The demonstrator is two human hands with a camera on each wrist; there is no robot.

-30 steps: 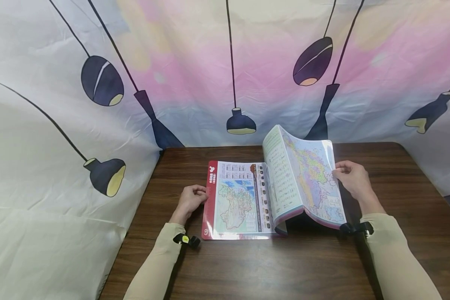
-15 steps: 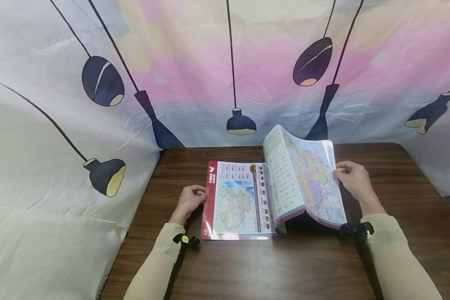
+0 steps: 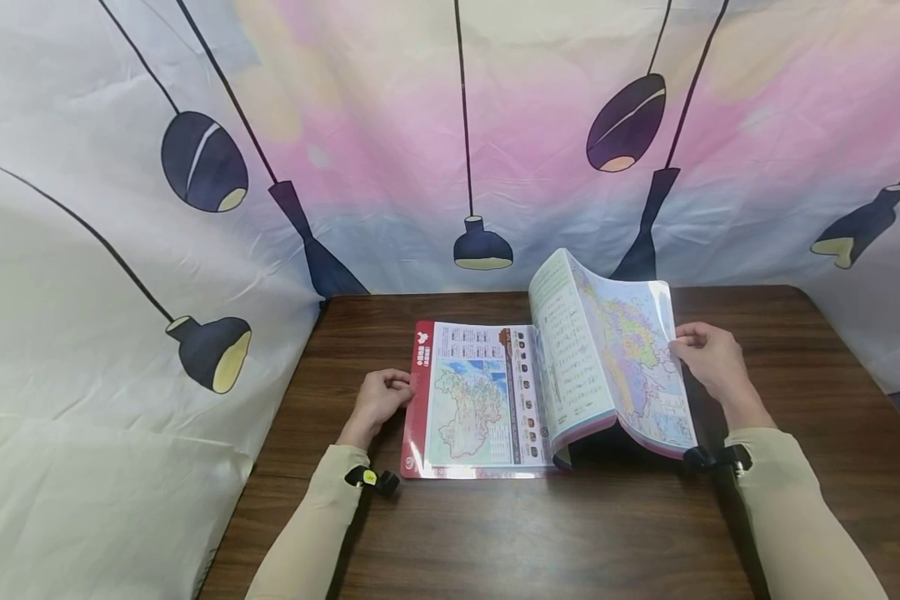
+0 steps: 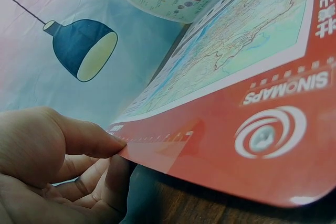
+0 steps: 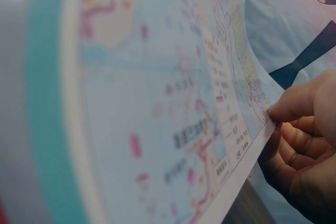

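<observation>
1. While the right hand (image 3: pixel 708 360) pinched the outer edge of a lifted sheaf of pages (image 3: pixel 615 354), thumb on top and fingers curled beneath, the atlas (image 3: pixel 487 400) lay open near the middle of the wooden table (image 3: pixel 495 533).
2. The glossy sheaf arched steeply above the spine (a slippery surface, I judged), so it could have slid free and flopped shut.
3. The left hand (image 3: pixel 378 400) gripped the red-bordered left edge (image 4: pixel 220 145), thumb above and fingers under it; a harder pull on the right might have dragged the book sideways.
4. Too tight a bend risked creasing the pages.
</observation>
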